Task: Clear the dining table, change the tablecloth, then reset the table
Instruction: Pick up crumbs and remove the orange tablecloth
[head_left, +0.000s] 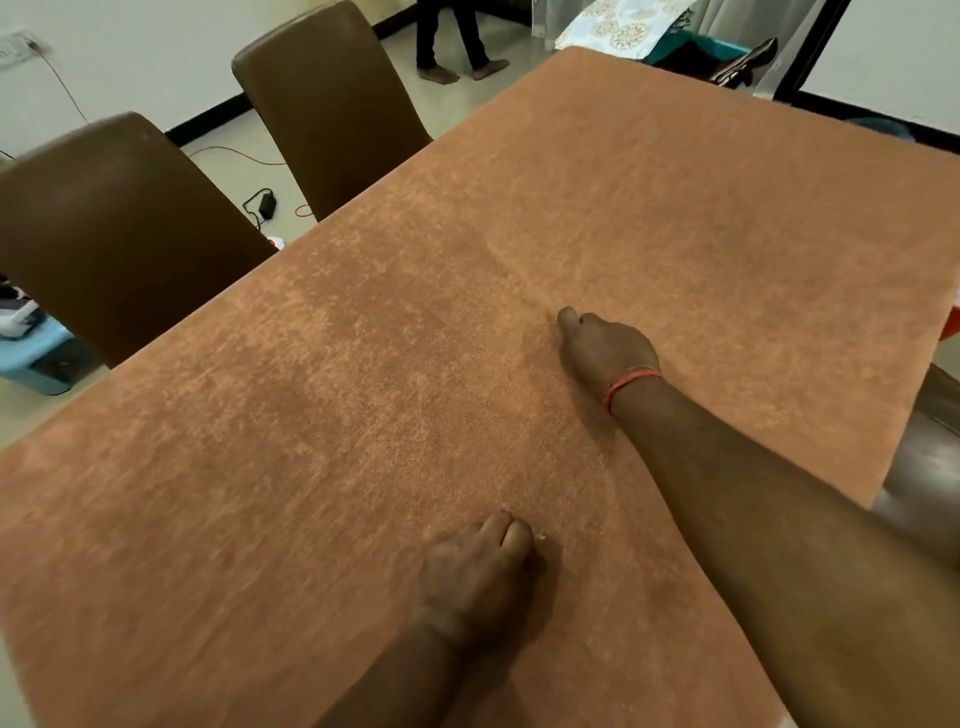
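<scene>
An orange-brown tablecloth (363, 395) covers the whole dining table, with nothing standing on it. A faint crease runs down its middle towards me. My right hand (605, 348), with a red thread on the wrist, rests on that crease near the table's centre, fingers curled under and thumb pointing forward. Closer to me, my left hand (478, 577) sits on the same line with its fingertips bunched together against the cloth. Both hands seem to pinch the fabric; the fingertips themselves are hidden.
Two brown chairs (332, 104) (119, 234) stand along the table's left side, and part of another chair (930, 467) shows at the right. A charger and cables (265, 202) lie on the floor. A person's legs (452, 47) are at the far end, beside a patterned cloth (623, 26).
</scene>
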